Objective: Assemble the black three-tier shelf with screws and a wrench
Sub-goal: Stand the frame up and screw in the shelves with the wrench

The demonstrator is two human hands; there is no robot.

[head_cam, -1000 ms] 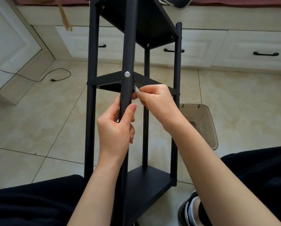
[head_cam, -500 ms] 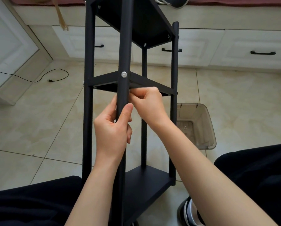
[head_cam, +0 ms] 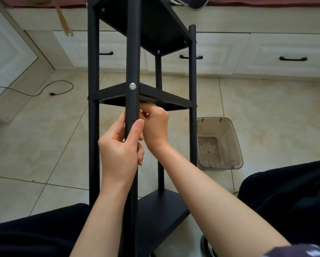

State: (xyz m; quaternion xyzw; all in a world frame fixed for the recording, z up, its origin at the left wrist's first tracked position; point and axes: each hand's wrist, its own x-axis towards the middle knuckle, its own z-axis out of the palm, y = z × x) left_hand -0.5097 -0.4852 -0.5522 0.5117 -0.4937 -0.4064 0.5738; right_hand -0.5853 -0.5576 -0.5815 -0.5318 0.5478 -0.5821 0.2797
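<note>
A cable (head_cam: 44,90) lay on the floor's left. The shelf (head_cam: 162,210) stood centre; the left hand (head_cam: 120,145) gripped its front post (head_cam: 132,52) below the screw (head_cam: 132,86). Behind the post, the right hand (head_cam: 155,125) was curled under the middle tier, its hold hidden. A bin (head_cam: 218,143) sat right.

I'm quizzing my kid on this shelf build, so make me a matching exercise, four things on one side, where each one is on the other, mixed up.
Things:
1. left hand
2. silver screw
3. clear bin
4. black cable

Places:
A. on the floor, right of the shelf
B. gripping the front post
C. on the floor, left of the shelf
D. in the front post at the middle tier

Pairs: 1-B, 2-D, 3-A, 4-C
</note>
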